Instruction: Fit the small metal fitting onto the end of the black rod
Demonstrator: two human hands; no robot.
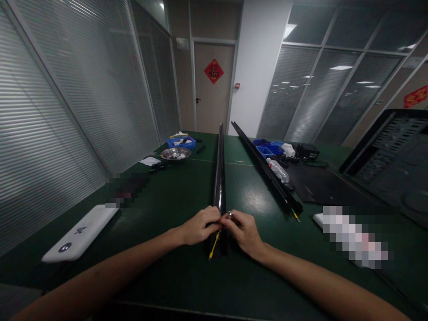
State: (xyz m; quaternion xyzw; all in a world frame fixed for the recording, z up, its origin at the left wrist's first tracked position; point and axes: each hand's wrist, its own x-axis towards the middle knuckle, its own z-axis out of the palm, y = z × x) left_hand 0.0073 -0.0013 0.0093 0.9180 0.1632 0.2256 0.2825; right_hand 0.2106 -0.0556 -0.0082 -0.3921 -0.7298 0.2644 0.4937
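A long black channel-shaped rail [220, 178] lies lengthwise on the green table, its near end in front of me. Over that end my left hand [202, 226] is closed, fingers curled and thumb reaching to the middle. My right hand [246, 232] is closed in a pinch, its fingertips meeting the left ones above the rail. A small shiny round metal piece [230, 215] shows at the right fingers; whether it is a ring or a part is unclear. From beneath the fingertips a short yellow wire [215, 246] with a terminal hangs toward me. What the fingertips pinch is hidden.
A second black rail [264, 167] lies slanted at right, with a yellow-green wire [295, 216]. Beside it are a plastic bottle [278, 170] and blue bins [265, 152]. A metal bowl [175, 154], blue tray [181, 142] and white case [80, 234] are left. A dark panel [394, 165] stands right.
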